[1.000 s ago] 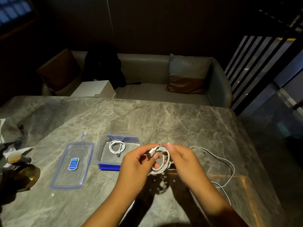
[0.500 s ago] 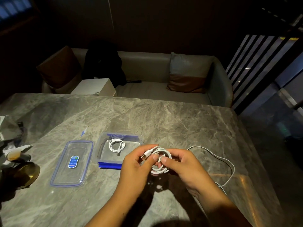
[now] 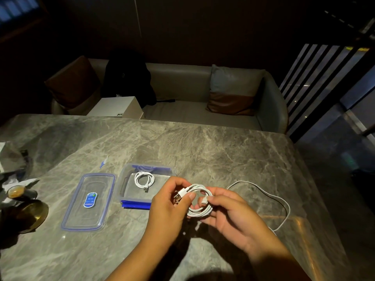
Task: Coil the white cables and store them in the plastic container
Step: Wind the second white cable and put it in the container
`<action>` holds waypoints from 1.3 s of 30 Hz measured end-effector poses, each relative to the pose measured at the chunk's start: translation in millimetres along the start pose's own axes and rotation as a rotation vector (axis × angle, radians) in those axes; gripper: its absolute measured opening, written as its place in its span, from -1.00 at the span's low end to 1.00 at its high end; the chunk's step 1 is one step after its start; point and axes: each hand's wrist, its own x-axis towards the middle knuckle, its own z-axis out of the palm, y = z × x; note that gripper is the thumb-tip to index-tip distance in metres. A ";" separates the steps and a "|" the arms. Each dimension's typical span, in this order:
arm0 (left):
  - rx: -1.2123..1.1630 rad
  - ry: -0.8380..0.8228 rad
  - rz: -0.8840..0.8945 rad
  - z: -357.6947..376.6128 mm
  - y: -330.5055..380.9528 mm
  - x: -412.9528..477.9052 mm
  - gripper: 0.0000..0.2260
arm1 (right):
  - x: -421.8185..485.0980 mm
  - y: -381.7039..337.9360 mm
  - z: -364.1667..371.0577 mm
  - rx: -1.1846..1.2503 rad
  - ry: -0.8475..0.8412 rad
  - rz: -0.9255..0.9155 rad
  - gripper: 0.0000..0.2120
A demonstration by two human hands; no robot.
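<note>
Left hand [image 3: 168, 201] and right hand [image 3: 229, 211] hold coiled cable [image 3: 199, 211], seemingly aloft.

Both hands [image 3: 203, 207] pinch coiled white cable [image 3: 199, 207]; container [image 3: 123, 185] holds second coil [image 3: 144, 179].

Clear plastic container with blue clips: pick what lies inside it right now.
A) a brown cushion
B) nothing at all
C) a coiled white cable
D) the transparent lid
C: a coiled white cable lies on the floor of the clear plastic container. The transparent lid lies beside it on the marble table, and the left hand and right hand hold a second white coil.
</note>
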 end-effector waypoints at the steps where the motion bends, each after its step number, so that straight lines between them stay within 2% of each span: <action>1: 0.022 -0.008 0.017 0.3 0.4 -0.5 -0.88 | -0.9 0.5 1.7 0.059 -0.015 0.016 -0.69; 4: 0.108 -0.028 0.079 1.2 1.4 -2.7 -0.87 | -3.0 4.7 4.7 0.097 -0.081 -0.027 -0.75; 8: 0.062 -0.057 0.065 4.2 1.9 -3.9 -0.85 | -0.1 7.4 3.4 -0.042 -0.056 -0.090 -0.76; 11: -0.008 -0.047 0.028 3.1 -0.2 -1.4 -0.87 | -0.1 3.1 4.1 -0.374 0.031 -0.195 -0.84; 13: -0.024 -0.040 0.007 0.6 -1.7 0.9 -0.84 | -0.3 0.4 2.9 -0.662 0.084 -0.257 -0.78; 16: -0.046 -0.033 -0.031 -4.0 -3.3 5.0 -0.77 | -2.0 -6.1 2.7 -0.825 0.042 -0.220 -0.71; 22: -0.116 -0.002 -0.100 -8.4 -3.0 6.6 -0.91 | -8.8 -15.6 2.3 -0.822 -0.073 -0.162 -0.67; 30: 0.002 0.014 -0.102 -6.1 -14.8 -1.0 -0.85 | -2.5 9.1 1.6 -0.765 0.135 -0.295 -0.64; 36: 0.021 -0.022 -0.170 -8.4 -17.4 2.8 -0.80 | 1.0 12.6 1.5 -0.806 0.148 -0.355 -0.65; 39: 0.000 -0.089 -0.225 -14.1 -14.0 5.9 -0.82 | 2.4 9.4 0.7 -0.720 0.152 -0.323 -0.63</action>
